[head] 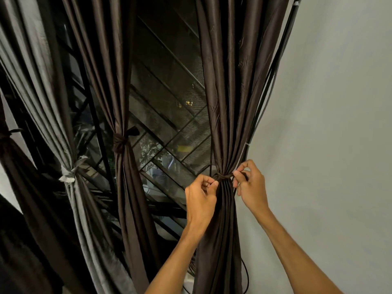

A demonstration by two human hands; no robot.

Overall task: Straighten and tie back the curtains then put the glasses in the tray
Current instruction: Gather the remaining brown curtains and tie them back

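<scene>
– Three look done to us: the far-left dark curtain [12, 166], the grey curtain [53, 92] and the middle brown curtain [118, 92] each hang gathered, with a knot at the waist.

– And we're on the fourth, the right-hand curtain [224, 92], just beside the wall [328, 124]. Its folds are bunched and the tie band [222, 176] is wrapped round them.

– What do we make of the hands?

– Both busy. The left hand [201, 194] is curled tight and pinches one end of the band on the window side. The right hand [251, 187] pinches the other end between thumb and forefinger on the wall side, with its other fingers loosely bent.

– Is the knot finished?

– We can't tell. We'd judge it's being drawn snug, with the two ends pulled apart across the bunch.

– So the curtain half is nearly there?

– That's our reading: this is the last panel we can see, and it's straight and gathered. After the knot, the glasses remain. We see neither glasses nor tray here, so that whole step is yet to come.
</scene>
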